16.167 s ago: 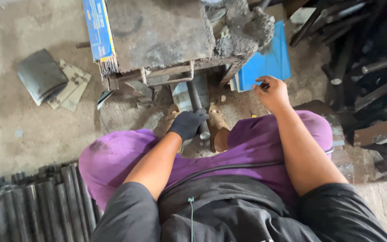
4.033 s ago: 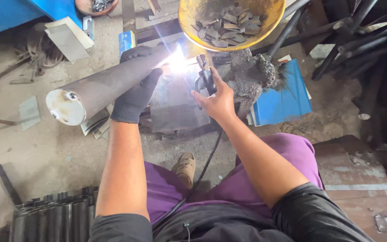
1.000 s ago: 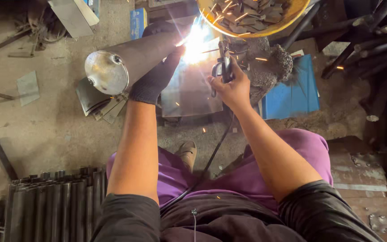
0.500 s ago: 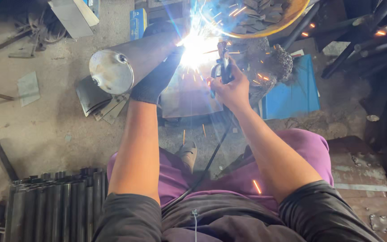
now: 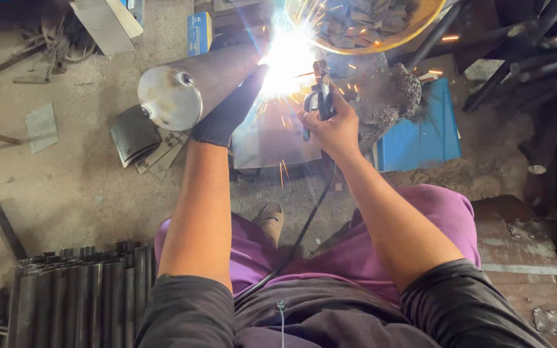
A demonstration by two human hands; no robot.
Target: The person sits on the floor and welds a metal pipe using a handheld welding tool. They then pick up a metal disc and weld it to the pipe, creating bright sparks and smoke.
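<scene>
Left hand (image 5: pixel 230 113), black-gloved: clasped around metal pipe (image 5: pixel 195 87), which lies toward 11 o'clock. Right hand (image 5: pixel 333 125), bare: closed on welding clamp (image 5: pixel 320 90). Sparks (image 5: pixel 288 58) at 12 o'clock, between them. Yellow bowl (image 5: pixel 420 29) at 1 o'clock.

Left hand (image 5: pixel 230 113) on pipe (image 5: pixel 195 80), electrode holder (image 5: pixel 320 96) in right hand (image 5: pixel 333 125), rods (image 5: pixel 72 290) btm-left

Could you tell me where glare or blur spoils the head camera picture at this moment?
Head view: the welding arc burns out white, hiding the joint and the far end of the metal cylinder; sparks streak past the right hand; the gloved left hand stays sharp; the right edge lies in deep shadow.
</scene>
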